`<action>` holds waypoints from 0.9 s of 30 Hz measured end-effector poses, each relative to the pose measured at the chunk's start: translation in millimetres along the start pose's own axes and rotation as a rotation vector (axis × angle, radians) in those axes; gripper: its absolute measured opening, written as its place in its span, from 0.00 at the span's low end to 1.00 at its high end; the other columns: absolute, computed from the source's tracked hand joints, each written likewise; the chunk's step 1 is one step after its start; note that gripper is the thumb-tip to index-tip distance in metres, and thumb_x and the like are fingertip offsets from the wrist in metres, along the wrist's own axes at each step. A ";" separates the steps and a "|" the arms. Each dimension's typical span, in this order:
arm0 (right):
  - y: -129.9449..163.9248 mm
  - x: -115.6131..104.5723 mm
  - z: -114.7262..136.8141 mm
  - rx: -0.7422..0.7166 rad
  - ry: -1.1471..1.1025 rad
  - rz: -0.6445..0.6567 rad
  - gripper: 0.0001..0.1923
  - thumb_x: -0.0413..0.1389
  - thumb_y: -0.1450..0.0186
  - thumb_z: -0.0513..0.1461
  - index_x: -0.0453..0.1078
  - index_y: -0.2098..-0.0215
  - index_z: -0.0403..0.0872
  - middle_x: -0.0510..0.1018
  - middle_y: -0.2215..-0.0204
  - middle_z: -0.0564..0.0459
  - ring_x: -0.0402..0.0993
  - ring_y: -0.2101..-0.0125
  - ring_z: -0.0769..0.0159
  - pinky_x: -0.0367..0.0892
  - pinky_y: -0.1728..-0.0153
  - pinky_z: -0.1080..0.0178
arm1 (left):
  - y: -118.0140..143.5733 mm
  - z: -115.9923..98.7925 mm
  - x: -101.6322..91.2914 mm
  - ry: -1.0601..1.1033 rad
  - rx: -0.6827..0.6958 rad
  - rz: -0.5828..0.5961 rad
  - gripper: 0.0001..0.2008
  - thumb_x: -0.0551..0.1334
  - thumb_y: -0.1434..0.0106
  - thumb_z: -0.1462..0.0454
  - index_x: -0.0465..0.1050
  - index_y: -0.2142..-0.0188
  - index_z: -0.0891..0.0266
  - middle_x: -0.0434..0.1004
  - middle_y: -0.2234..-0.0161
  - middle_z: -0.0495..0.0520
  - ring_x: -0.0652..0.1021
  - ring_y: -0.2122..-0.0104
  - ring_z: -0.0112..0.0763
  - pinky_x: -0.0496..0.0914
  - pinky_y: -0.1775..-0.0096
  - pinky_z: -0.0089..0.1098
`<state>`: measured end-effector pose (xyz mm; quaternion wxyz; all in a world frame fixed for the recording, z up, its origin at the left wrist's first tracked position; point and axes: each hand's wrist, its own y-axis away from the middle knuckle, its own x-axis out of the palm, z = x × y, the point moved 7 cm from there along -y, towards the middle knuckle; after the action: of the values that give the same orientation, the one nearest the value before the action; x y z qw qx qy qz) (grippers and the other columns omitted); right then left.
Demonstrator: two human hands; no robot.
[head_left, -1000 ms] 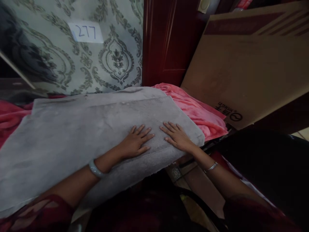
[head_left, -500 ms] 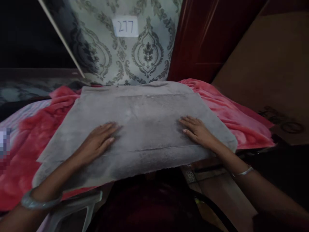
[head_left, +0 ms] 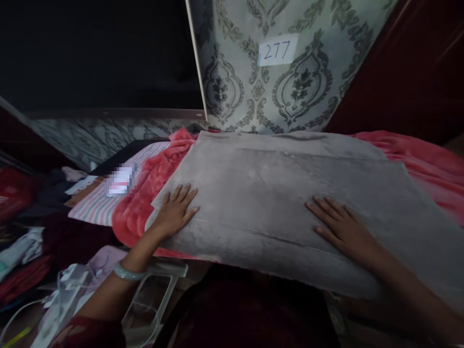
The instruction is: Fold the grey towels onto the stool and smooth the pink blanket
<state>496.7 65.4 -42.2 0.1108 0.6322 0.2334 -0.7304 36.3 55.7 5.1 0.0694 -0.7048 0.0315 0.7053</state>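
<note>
A large grey plush cloth (head_left: 253, 193) lies spread in front of me, with a crease running across its near part. My left hand (head_left: 176, 210) rests flat near the cloth's left edge, fingers spread, holding nothing. On the right half of the cloth my right hand (head_left: 342, 227) lies palm down, its fingers stretched out and a little apart. Under the cloth is a red plush blanket (head_left: 139, 203), showing at the left and at the far right.
A striped cloth (head_left: 92, 205) lies to the left, beside piled clothes. White plastic stool (head_left: 174, 270) and a power strip (head_left: 54, 309) are low at the left. Behind stand a dark screen (head_left: 101, 58) and a patterned wall with a paper (head_left: 278, 50) marked 277.
The view has swung left, bringing the screen and the clothes into sight. My left hand now lies close to the cloth's left edge, its fingers spread wider. My right hand stays on the cloth.
</note>
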 end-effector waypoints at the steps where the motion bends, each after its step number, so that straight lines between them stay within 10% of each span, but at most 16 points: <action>1: 0.8 1.8 -1.6 -0.003 -0.005 -0.003 0.34 0.37 0.29 0.60 0.49 0.28 0.62 0.52 0.29 0.52 0.48 0.31 0.45 0.52 0.37 0.34 | 7.2 11.1 -0.1 0.004 -0.049 -0.011 0.32 0.47 0.29 0.48 0.53 0.29 0.57 0.47 0.28 0.61 0.50 0.29 0.52 0.50 0.35 0.62; 9: -33.5 -5.9 -1.4 -0.085 -0.119 -0.138 0.31 0.38 0.28 0.57 0.61 0.32 0.60 0.70 0.38 0.48 0.65 0.39 0.44 0.62 0.41 0.35 | 42.1 99.5 -18.5 0.319 -0.357 -0.287 0.26 0.52 0.35 0.52 0.73 0.44 0.62 0.76 0.44 0.62 0.76 0.44 0.46 0.69 0.43 0.42; 19: -195.1 16.3 167.5 -0.391 -0.112 -0.029 0.30 0.43 0.26 0.54 0.57 0.30 0.54 0.55 0.30 0.41 0.51 0.32 0.40 0.59 0.41 0.33 | 18.3 118.1 -20.2 0.486 -0.540 -0.234 0.11 0.60 0.42 0.57 0.65 0.77 0.58 0.72 0.76 0.51 0.72 0.73 0.34 0.62 0.69 0.33; 27: -141.8 22.6 236.8 -0.733 -0.211 0.161 0.30 0.45 0.25 0.54 0.50 0.28 0.60 0.49 0.28 0.51 0.42 0.29 0.48 0.47 0.34 0.37 | 22.7 124.8 -5.8 0.683 -0.550 -0.247 0.12 0.58 0.42 0.54 0.65 0.75 0.58 0.67 0.77 0.49 0.69 0.74 0.33 0.61 0.71 0.33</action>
<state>221.5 77.4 -14.0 0.4098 0.4883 0.4159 -0.6485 -90.4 50.8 10.2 -0.0514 -0.8877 -0.2202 0.4010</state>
